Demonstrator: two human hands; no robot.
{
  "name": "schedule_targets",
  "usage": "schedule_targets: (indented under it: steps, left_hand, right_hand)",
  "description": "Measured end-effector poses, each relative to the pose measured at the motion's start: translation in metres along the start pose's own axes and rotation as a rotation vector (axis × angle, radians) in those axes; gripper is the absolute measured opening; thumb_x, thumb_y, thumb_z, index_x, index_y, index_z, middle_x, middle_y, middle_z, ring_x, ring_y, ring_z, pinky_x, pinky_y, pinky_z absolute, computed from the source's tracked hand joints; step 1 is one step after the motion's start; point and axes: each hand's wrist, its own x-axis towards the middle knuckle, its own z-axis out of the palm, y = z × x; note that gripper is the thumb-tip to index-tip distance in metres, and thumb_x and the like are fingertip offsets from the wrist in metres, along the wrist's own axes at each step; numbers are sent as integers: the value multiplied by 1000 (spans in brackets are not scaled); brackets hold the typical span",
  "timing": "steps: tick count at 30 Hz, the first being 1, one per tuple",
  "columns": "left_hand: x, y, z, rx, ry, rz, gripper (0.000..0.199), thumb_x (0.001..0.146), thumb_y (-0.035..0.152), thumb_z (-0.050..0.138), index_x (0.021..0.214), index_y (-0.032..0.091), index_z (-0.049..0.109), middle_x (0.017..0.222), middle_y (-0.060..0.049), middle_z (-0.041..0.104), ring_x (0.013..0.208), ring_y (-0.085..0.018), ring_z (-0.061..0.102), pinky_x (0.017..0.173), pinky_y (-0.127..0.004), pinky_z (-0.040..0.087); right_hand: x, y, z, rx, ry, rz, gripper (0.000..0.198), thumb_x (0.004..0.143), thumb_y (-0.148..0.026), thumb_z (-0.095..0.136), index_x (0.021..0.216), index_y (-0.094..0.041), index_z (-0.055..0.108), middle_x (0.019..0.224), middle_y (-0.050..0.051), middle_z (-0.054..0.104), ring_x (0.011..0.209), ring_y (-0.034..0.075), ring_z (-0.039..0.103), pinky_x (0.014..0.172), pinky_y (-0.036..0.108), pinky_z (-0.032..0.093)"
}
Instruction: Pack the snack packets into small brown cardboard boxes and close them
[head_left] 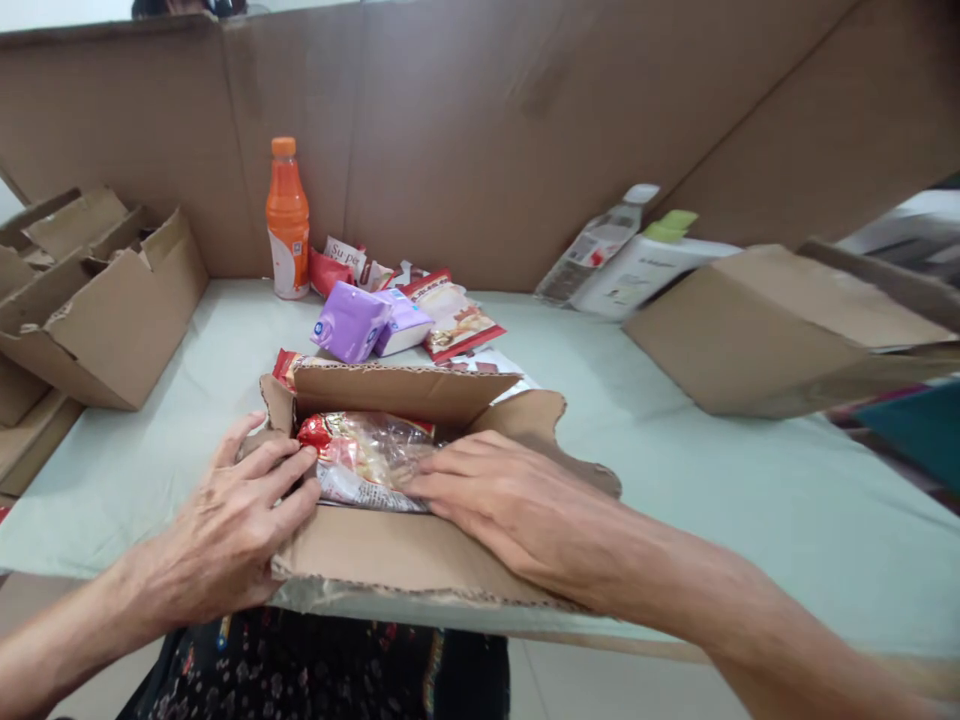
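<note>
Busily packed, an open box (397,392) is steadied between two hands

The box is set on the pale green worktop (675,500), close to its near edge. It is made of plain brown cardboard, and its flaps are spread: the far one is raised, the near one is laid outward toward the body, and the right one is splayed with a ragged, wavy edge. Corrugation is exposed along the cut rims.

Inside, shiny packaging is crowded together. A glossy red wrapper (315,432) is seen at the left, a crinkled clear packet (390,440) is lodged beside it, and a whitish printed packet (364,490) is tucked along the near side. Their contents cannot be made out.

The left hand (251,505) is placed over the box's left side, its fingers a little apart and bent, with the tips brought to the red wrapper. The right hand (502,495) is reached in over the right side, its fingers held together and rested against the packaging. Whether anything is gripped by either hand cannot be told.

Beyond the far flap, two purple cartons (350,322) are piled with red-and-white snack bags (457,315). An orange bottle (287,235) is stood upright behind them. To the right, a clear bottle (596,250) and a white bottle (637,275) with a green cap are seen tilted, beside another box (750,335).
</note>
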Motion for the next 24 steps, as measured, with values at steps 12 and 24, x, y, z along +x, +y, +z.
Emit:
schedule_targets:
  steps: [12,24]
  left_hand:
    - [-32,4,7,-9,402,-181,53,86,15,68,138,23,58,171,-13,24,152,-38,35,121,-60,38]
    - [-15,6,27,-240,326,-124,69,96,23,61,158,15,33,139,-19,63,135,-30,58,114,-48,51]
  right_hand:
    - [-54,-2,-1,-55,739,408,11,99,-24,64,101,-31,72,118,0,74,101,22,73,96,38,59]
    - [-49,3,14,339,427,465,33,106,-47,46,113,-31,75,115,2,78,106,24,75,84,36,64]
